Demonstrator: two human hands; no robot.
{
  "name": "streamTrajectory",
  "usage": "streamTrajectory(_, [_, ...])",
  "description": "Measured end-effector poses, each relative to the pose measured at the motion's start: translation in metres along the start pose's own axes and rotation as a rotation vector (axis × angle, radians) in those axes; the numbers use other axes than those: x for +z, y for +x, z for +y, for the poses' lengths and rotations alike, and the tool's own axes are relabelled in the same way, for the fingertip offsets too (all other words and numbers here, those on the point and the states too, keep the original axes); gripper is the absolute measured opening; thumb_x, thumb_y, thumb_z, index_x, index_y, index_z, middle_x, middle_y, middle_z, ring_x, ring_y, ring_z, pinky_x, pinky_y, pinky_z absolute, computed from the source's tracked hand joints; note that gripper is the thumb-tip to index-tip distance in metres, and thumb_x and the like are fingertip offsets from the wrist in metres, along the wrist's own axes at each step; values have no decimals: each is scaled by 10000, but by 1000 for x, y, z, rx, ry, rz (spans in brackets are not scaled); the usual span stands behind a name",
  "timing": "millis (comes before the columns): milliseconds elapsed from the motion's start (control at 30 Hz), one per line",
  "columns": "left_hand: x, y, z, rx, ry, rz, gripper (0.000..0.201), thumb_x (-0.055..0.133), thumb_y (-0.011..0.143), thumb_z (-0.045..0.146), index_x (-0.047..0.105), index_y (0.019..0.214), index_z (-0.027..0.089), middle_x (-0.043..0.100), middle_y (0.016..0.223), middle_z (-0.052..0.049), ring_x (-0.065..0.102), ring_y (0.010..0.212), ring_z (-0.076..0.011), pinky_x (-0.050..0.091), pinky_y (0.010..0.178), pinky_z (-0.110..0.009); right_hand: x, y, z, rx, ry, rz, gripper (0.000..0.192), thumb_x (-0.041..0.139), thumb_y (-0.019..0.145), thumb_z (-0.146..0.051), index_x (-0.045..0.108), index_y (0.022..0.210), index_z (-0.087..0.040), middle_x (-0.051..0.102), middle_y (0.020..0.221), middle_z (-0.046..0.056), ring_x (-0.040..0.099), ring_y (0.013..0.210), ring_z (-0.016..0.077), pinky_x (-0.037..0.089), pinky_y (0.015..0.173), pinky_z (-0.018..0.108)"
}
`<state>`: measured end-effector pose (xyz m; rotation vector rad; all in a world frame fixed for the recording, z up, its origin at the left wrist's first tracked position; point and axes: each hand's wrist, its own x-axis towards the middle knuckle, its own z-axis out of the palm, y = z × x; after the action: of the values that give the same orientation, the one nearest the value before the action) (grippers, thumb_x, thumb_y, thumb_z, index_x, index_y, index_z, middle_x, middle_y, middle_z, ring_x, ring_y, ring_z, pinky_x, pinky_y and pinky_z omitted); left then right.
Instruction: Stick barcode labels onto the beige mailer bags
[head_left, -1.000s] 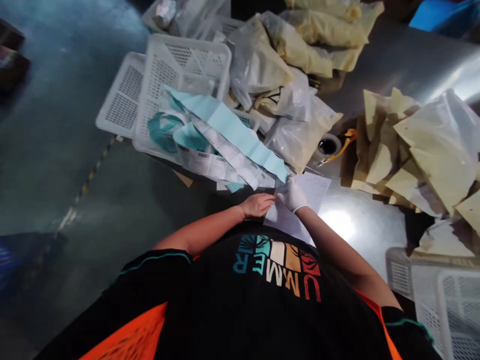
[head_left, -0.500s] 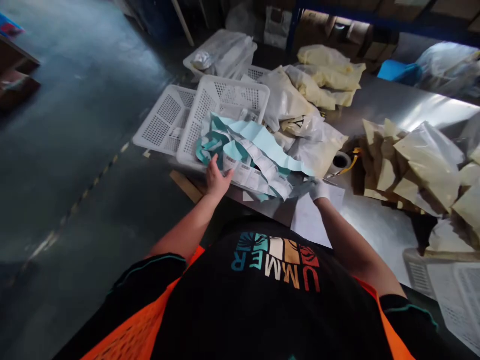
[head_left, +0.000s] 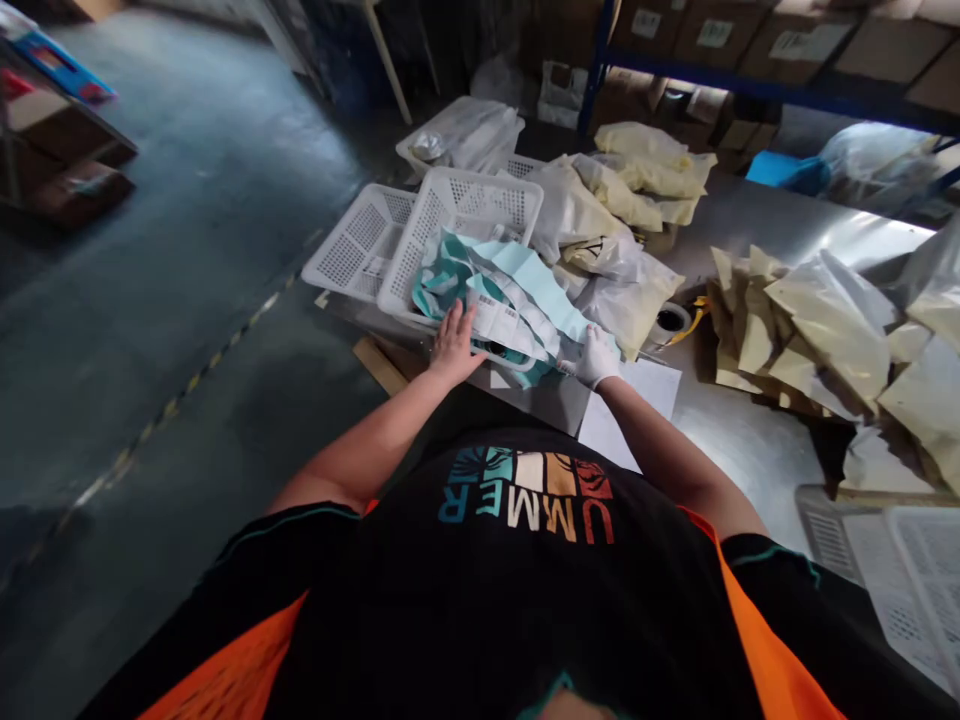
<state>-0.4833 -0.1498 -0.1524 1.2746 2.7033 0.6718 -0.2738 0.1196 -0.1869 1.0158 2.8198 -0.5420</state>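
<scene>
A tangled strip of printed white labels [head_left: 499,322] with a teal backing [head_left: 536,275] lies heaped in and over the front of a white perforated basket [head_left: 405,262]. My bare left hand [head_left: 454,348] rests at the basket's near side against the labels, with its fingers and thumb apart. My right hand [head_left: 598,358], in a white glove, is at the right end of the heap, its fingers bent down around the strip's edge. What lies beneath those fingers is partly hidden. A dark round thing shows through a gap under the labels.
Another white basket [head_left: 349,245] is at the left. Filled plastic bags [head_left: 626,290] lie behind my right hand. A tape roll [head_left: 670,322], white paper sheets [head_left: 630,410] and a row of packed bags [head_left: 817,320] are on the metal table to the right. Boxes fill a blue-framed shelf [head_left: 709,75] behind.
My right hand has moved left, closer to the basket, bringing the strip's right end with it. My left hand's fingers have spread over the labels. The camera view has shifted slightly.
</scene>
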Motion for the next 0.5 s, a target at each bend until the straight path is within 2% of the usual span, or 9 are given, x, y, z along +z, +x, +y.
streamTrajectory(67, [0, 10, 7, 149, 78, -51, 1075, 854, 814, 246, 291, 1727, 171, 134, 1826, -256, 99, 1698, -458, 171, 1341, -671, 5, -5, -19, 7, -21, -24, 1242, 812, 847, -601, 160, 1734, -24, 111, 1789, 332, 192, 1666, 454, 273, 1320, 602])
streamTrajectory(133, [3, 21, 11, 261, 124, -98, 1043, 844, 809, 222, 332, 1718, 186, 141, 1828, -241, 70, 1702, -451, 127, 1339, -692, 6, -8, -37, -21, -57, -19, 1246, 797, 851, -622, 143, 1740, -44, 74, 1795, 329, 156, 1674, 462, 231, 1322, 643])
streamTrajectory(267, [8, 37, 6, 335, 125, -144, 867, 771, 841, 195, 466, 1652, 172, 242, 1811, -217, 196, 1681, -449, 237, 1319, -662, 7, 2, -71, -37, -115, 20, 1174, 734, 885, -599, 147, 1735, -41, 57, 1793, 336, 107, 1678, 480, 206, 1295, 720])
streamTrajectory(400, [3, 49, -12, 419, 133, -205, 711, 615, 912, 128, 520, 1616, 151, 350, 1773, -213, 339, 1631, -415, 364, 1258, -590, 3, 32, -90, 176, -132, 27, 1221, 807, 819, -451, 110, 1742, -62, 15, 1794, 335, 122, 1670, 476, 196, 1293, 723])
streamTrajectory(500, [-2, 59, -25, 509, 115, -225, 660, 591, 933, 144, 547, 1591, 163, 461, 1714, -206, 464, 1548, -385, 419, 1207, -550, -1, 51, -95, 273, -112, -7, 1232, 844, 786, -402, 129, 1734, -71, 74, 1773, 361, 162, 1655, 473, 245, 1287, 676])
